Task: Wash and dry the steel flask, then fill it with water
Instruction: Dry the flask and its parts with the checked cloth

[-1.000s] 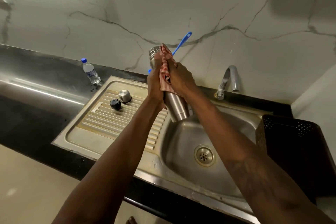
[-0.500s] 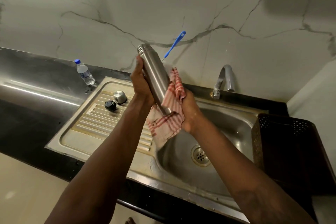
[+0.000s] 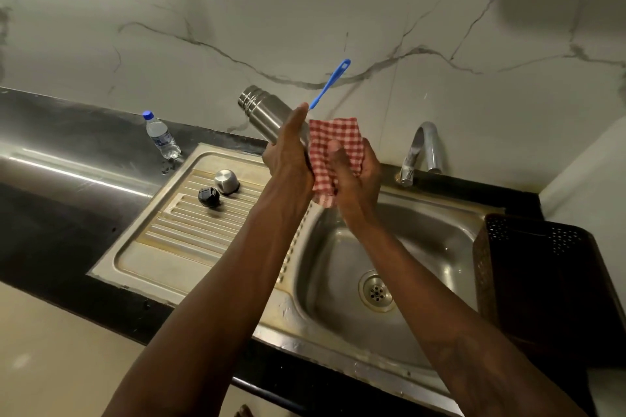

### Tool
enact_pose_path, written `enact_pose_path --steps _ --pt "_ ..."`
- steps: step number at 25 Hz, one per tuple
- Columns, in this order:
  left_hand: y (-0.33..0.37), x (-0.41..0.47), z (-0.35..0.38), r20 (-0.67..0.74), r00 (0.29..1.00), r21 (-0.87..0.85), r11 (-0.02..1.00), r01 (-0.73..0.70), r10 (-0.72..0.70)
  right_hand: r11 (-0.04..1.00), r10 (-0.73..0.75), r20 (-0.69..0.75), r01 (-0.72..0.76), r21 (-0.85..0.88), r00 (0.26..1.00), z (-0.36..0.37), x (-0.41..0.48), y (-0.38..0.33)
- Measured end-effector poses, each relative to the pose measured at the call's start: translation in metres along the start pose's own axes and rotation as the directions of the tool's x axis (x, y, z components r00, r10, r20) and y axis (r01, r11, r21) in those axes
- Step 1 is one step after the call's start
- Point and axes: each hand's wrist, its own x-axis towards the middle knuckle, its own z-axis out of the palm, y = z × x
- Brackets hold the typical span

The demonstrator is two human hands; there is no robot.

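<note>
The sink basin (image 3: 437, 240) shows only its drain (image 3: 376, 291) at the bottom. At 3 o'clock from it stands a dark perforated basket (image 3: 542, 281); its inside is too dark to read. At 10 o'clock, on the black counter (image 3: 50, 213), stands a clear plastic bottle (image 3: 161, 135) with a blue cap; how full it is I cannot tell. On the ribbed draining board (image 3: 189, 234) a steel cup (image 3: 226, 181) sits mouth down, with a black stopper (image 3: 209, 196) just beside it at 7 o'clock.

The flask (image 3: 267, 115) is held in the air above the inner edge of the draining board, tilted. Its long axis runs from 4 to 10 o'clock, with the uncapped mouth at the upper 10 o'clock end; nothing inside shows. The left hand (image 3: 288, 152) grips its body. The right hand (image 3: 352, 179) clutches a red checked cloth (image 3: 333, 139) against the lower end, thumb pressed on the fabric. A blue brush handle (image 3: 330, 83) leans on the wall behind, and the tap (image 3: 420, 152) stands at 3 o'clock from the hands.
</note>
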Motion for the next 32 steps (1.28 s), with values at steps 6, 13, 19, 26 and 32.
enact_pose_path --steps 6,13,19,26,32 --pt "-0.019 -0.009 -0.014 0.328 0.944 -0.307 0.943 0.127 -0.020 0.886 0.214 -0.007 -0.191 0.423 0.977 0.008 0.023 -0.016" --pt "0.005 -0.020 -0.004 0.326 0.936 -0.285 0.958 -0.036 0.133 0.680 0.607 -0.127 -0.431 0.594 0.784 0.023 0.019 -0.017" --pt "0.008 -0.017 0.003 0.271 0.953 -0.281 0.958 -0.059 0.138 0.933 0.001 -0.174 0.062 0.354 0.985 0.034 0.000 -0.020" --pt "0.015 -0.016 -0.019 0.438 0.890 -0.093 0.991 -0.091 0.123 0.966 0.253 -0.058 -0.255 -0.034 0.966 0.017 0.020 -0.035" --pt "-0.002 -0.005 -0.036 0.498 0.867 0.475 0.827 -0.302 0.030 0.862 0.071 0.057 -0.090 0.499 0.996 0.003 0.041 -0.033"
